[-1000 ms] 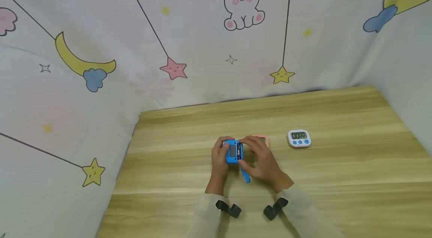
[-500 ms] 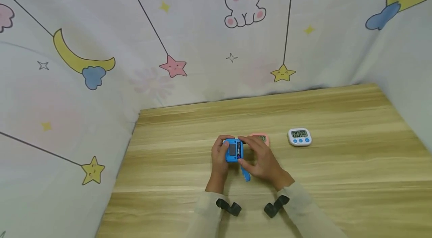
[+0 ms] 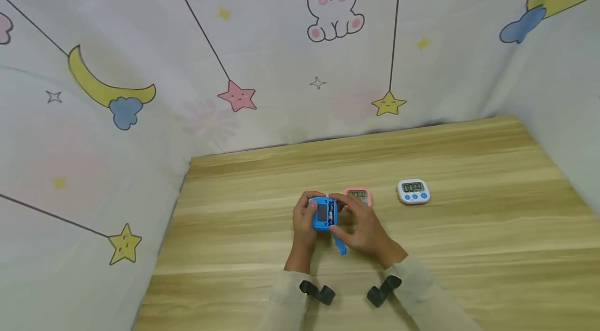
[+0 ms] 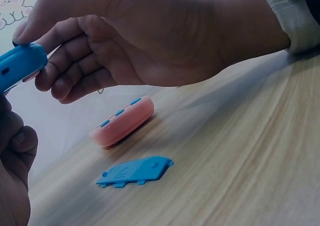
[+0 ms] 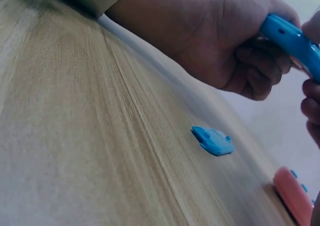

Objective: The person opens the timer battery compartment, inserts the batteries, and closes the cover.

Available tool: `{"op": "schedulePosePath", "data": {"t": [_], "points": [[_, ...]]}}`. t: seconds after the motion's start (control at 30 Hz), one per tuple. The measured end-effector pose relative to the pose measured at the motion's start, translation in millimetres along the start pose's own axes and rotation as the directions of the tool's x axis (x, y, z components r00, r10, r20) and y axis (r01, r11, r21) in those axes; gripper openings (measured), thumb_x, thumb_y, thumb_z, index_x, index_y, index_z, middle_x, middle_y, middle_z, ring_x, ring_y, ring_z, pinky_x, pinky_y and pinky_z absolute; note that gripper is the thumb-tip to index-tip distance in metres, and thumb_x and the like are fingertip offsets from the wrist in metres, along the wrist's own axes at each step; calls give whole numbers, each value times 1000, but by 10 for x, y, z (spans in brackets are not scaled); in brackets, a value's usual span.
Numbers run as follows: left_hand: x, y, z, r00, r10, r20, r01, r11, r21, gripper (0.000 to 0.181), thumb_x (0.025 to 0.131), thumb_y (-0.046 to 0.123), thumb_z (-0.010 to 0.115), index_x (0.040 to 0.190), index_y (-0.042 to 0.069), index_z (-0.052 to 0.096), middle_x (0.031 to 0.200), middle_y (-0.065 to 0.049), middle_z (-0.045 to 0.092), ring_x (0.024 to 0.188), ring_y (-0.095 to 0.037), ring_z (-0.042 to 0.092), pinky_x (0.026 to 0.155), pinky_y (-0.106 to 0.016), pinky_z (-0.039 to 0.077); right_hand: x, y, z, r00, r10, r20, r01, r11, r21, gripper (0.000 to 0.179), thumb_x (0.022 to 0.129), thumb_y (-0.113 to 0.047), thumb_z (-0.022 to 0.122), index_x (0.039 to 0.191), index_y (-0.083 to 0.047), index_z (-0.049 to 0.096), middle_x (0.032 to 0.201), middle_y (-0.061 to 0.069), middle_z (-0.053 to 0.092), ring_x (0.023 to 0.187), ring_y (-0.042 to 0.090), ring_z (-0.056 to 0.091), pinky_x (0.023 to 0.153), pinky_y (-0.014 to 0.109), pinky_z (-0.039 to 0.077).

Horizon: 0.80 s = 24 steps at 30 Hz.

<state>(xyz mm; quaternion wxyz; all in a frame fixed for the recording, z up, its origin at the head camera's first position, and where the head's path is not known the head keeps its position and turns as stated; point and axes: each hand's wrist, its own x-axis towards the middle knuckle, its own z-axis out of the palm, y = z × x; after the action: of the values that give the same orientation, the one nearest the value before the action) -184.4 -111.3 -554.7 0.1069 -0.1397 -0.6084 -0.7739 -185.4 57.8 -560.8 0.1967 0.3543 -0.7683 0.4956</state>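
My left hand (image 3: 303, 228) grips a blue digital timer (image 3: 321, 213) by its left side, thumb on the upturned back. Along the timer's right side the battery compartment is uncovered, and a dark battery (image 3: 331, 214) lies in it. The right hand (image 3: 369, 231) pinches the same timer, forefinger at the far edge and thumb at the near edge beside the battery. In the left wrist view the blue timer (image 4: 22, 66) is held off the table. Below the hands lies a loose blue battery cover (image 4: 132, 171), also seen beside the right hand in the head view.
Just behind the right hand lies a pink timer (image 3: 358, 194), partly covered by the fingers. A white timer (image 3: 413, 192) with blue buttons lies farther right. Printed cloth walls (image 3: 281, 60) stand behind and beside the wooden table (image 3: 492, 216).
Both hands keep their hold on the blue timer, with only slight shifts. More of the pink timer's display shows past the right fingers now. The head view has moved a little.
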Motion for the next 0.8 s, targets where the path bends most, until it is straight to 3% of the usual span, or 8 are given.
{"op": "schedulePosePath", "data": {"t": [0.17, 0.3, 0.5, 0.63, 0.8], "points": [[0, 1, -1, 1000, 31, 3, -31, 999, 11, 29, 95, 10, 42, 109, -13, 53, 91, -4, 64, 76, -15, 61, 64, -26, 51, 11, -29, -5, 999, 33, 24, -34, 998, 51, 63, 83, -28, 72, 139, -11, 48, 104, -4, 58, 93, 13, 54, 80, 42, 52], [-9, 2, 6, 1000, 14, 0, -14, 1000, 10, 27, 96, 6, 40, 109, -14, 53, 90, -4, 63, 75, -14, 61, 64, -26, 51, 6, -33, -9, 998, 53, 43, -57, 994, 94, 63, 83, -23, 73, 139, -11, 47, 101, -4, 58, 92, 13, 55, 84, 43, 52], [-23, 191, 64, 1000, -3, 14, 3, 1000, 31, 26, 95, -2, 35, 108, -18, 50, 88, -4, 62, 73, -11, 60, 63, -25, 50, 15, -45, -3, 997, 58, 59, -67, 985, 160, 61, 85, -19, 73, 139, -10, 45, 92, -2, 56, 86, 15, 56, 88, 42, 51], [-27, 279, 106, 1000, 30, 9, -31, 998, 46, 25, 93, -2, 36, 106, -19, 50, 87, -2, 63, 73, -10, 59, 64, -24, 50, 17, -48, 9, 997, 52, 64, -65, 974, 219, 61, 87, -17, 71, 140, -8, 43, 81, 1, 55, 75, 19, 55, 79, 38, 52], [-17, 136, 52, 999, 38, 8, -38, 998, 40, 24, 94, -3, 36, 106, -18, 51, 86, 2, 64, 72, -10, 60, 64, -23, 49, 12, -56, 33, 995, 63, 77, -82, 958, 275, 62, 84, -8, 71, 139, -5, 40, 73, -1, 53, 63, 17, 52, 60, 35, 49]]}}
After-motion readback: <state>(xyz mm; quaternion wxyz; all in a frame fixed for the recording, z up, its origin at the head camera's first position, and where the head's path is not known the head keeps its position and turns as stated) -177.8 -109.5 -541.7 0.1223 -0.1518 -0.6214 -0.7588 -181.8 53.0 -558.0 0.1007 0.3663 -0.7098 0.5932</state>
